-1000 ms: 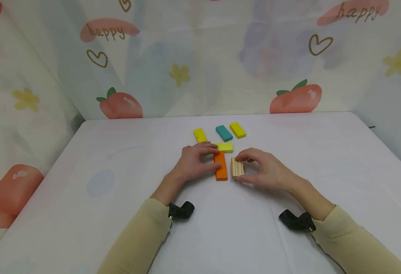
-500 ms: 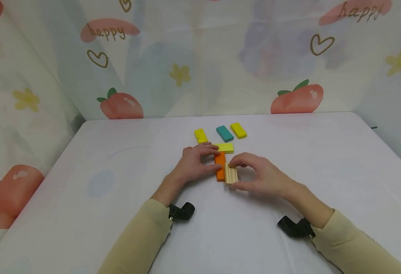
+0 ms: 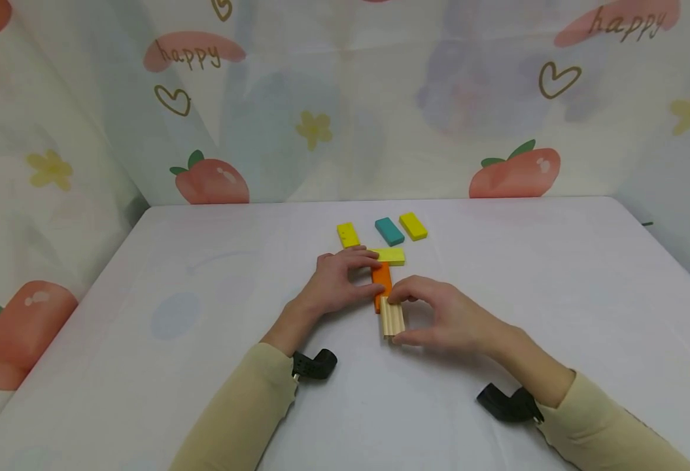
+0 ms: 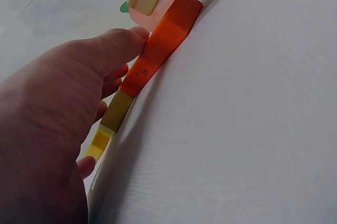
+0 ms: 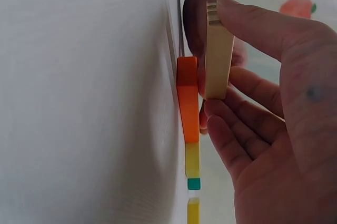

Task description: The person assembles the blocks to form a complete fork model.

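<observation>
My right hand (image 3: 439, 311) pinches a plain wooden block (image 3: 393, 318) with grooved faces between thumb and fingertips. In the right wrist view the wooden block (image 5: 218, 58) hangs higher than the orange block (image 5: 188, 110) on the table. Its far end overlaps the near end of the orange block (image 3: 382, 278) in the head view. My left hand (image 3: 339, 281) rests beside that orange block, thumb touching its side and fingers reaching over its far end. A yellow-green block (image 3: 392, 256) lies crosswise at the orange block's far end, partly behind the left fingers.
Farther back on the white table (image 3: 233, 392) lie a yellow block (image 3: 348, 235), a teal block (image 3: 389, 231) and another yellow block (image 3: 413, 226). A patterned cloth wall (image 3: 368, 157) stands behind the table. Black wrist cameras (image 3: 315, 364) sit at both sleeves.
My right hand has carried the wooden block left and toward the body, from beside the orange block to its near end. My left hand has stayed in place.
</observation>
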Tool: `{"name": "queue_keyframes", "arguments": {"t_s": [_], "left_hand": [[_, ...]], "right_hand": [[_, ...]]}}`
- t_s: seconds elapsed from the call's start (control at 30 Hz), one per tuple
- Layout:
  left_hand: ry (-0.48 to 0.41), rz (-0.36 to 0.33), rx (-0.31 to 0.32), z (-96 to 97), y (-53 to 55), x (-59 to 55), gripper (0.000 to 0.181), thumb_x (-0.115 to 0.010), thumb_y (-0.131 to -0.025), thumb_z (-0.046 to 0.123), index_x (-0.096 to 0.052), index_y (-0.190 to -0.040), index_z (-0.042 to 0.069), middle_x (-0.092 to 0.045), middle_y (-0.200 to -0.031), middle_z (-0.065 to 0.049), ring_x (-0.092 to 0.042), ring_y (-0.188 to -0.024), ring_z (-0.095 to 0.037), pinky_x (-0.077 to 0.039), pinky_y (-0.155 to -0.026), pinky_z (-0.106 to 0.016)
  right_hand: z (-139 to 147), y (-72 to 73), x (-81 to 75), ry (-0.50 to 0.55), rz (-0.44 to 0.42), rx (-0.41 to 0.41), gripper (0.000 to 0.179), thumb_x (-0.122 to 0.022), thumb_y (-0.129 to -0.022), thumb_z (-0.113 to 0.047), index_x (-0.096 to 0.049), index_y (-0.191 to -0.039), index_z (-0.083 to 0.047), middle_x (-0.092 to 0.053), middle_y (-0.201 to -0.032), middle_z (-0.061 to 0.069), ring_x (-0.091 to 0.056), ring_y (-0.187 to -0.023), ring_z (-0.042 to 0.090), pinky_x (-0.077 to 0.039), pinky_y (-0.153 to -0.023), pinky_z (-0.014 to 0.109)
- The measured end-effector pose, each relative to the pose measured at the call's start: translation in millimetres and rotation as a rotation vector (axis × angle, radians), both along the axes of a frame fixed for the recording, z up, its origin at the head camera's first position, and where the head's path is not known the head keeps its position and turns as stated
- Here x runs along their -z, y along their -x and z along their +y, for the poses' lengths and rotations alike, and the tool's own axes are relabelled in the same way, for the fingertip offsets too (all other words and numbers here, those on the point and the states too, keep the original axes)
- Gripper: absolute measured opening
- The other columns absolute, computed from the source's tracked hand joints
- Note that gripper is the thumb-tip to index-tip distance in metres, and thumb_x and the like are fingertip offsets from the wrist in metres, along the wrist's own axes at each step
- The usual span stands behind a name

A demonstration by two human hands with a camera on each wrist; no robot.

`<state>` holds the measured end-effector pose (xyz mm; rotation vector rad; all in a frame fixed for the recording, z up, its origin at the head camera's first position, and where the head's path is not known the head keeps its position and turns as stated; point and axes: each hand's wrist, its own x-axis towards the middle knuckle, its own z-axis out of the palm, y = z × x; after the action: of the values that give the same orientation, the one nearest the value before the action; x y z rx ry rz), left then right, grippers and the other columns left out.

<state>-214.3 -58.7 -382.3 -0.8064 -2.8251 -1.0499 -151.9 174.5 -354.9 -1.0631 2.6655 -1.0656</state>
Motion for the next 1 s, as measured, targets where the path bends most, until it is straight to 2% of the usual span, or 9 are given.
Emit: {"name": "queue_keyframes", "arguments": {"t_s": [0.53, 0.83, 1.0], "left_hand": [[-0.002, -0.004, 0.001, 0.0, 0.4, -0.9, 0.042, -0.082, -0.088, 0.033, -0.074, -0.125, 0.016, -0.066, -0.137, 0.002, -0.046, -0.143, -0.019, -0.029, -0.112, -0.052], [0.012, -0.019, -0.002, 0.4, -0.3, -1.9, 0.042, -0.08, -0.089, 0.033, -0.074, -0.127, 0.016, -0.065, -0.139, 0.002, -0.045, -0.144, -0.019, -0.028, -0.114, -0.053], [0.02, -0.015, -0.003, 0.2, 0.4, -1.6, 0.042, -0.08, -0.089, 0.034, -0.073, -0.127, 0.016, -0.065, -0.139, 0.002, -0.045, -0.144, -0.02, -0.029, -0.113, -0.052]], "right_hand": [[-2.3, -6.4, 0.6, -0.042, 0.009, -0.07, 0.045, -0.09, -0.079, -0.032, -0.065, -0.115, -0.021, -0.064, -0.116, -0.015, -0.06, -0.108, 0.007, -0.052, -0.098, 0.035], [-3.3, -8.2, 2.9, -0.098, -0.008, -0.076, 0.042, -0.086, -0.084, -0.036, -0.066, -0.117, -0.02, -0.065, -0.119, -0.012, -0.06, -0.111, 0.011, -0.051, -0.101, 0.04], [-5.7, -9.9, 3.7, -0.139, 0.017, -0.075, 0.042, -0.086, -0.083, -0.038, -0.067, -0.116, -0.021, -0.064, -0.121, -0.013, -0.059, -0.117, 0.014, -0.049, -0.105, 0.044]]}}
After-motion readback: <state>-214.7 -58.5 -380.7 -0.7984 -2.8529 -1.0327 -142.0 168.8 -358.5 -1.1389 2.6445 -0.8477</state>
